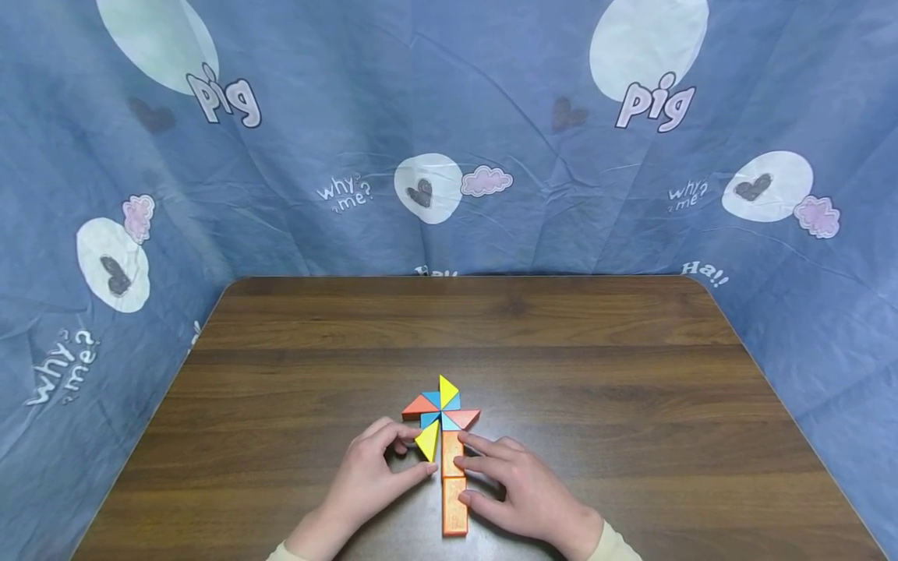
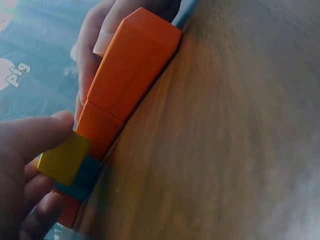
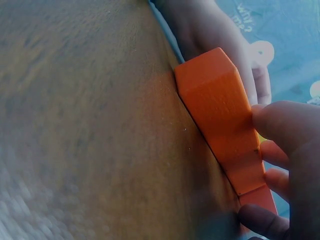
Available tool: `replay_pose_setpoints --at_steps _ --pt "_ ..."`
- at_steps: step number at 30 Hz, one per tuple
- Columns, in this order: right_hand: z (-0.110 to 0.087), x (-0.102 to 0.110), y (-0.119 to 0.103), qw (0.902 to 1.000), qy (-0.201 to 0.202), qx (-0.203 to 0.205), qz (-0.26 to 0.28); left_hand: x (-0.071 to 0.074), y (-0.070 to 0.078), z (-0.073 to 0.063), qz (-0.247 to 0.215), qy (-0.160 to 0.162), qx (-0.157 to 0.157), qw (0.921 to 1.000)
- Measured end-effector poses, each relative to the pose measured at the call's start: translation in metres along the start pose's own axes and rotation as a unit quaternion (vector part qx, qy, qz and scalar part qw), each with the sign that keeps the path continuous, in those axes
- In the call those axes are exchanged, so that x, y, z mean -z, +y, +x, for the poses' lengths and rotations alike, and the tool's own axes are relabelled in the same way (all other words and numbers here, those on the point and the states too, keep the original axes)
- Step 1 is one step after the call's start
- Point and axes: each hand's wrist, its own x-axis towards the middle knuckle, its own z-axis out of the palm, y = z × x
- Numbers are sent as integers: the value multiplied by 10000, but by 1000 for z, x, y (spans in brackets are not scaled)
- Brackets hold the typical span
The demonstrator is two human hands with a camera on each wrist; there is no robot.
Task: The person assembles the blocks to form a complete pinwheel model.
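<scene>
Two orange rectangular blocks, an upper one (image 1: 450,450) and a lower one (image 1: 454,514), lie end to end like a stem. Above them, triangular blocks form a pinwheel: red ones at left (image 1: 419,407) and right (image 1: 464,418), blue ones (image 1: 430,398) around the centre, a yellow one (image 1: 447,390) on top. My left hand (image 1: 366,471) pinches another yellow triangular block (image 2: 65,159) between thumb and fingers, at the pinwheel's lower left beside the stem. Fingertips of my right hand (image 1: 525,485) rest along the right side of both orange blocks.
Everything lies on a brown wood-grain table (image 1: 596,374), near its front edge. A blue printed cloth (image 1: 449,93) hangs behind the table and along both sides.
</scene>
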Motion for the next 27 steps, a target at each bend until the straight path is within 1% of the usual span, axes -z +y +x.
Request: replay_pose_setpoints --at_steps 8,14,27 --pt "0 0 1 10000 -6 -4 -2 -1 4 1 94 46 155 9998" --pt "0 -1 1 9997 143 177 -21 -4 3 0 199 64 92 9997" --pt "0 -1 1 9996 183 201 25 -7 3 -2 561 152 -48 9983"
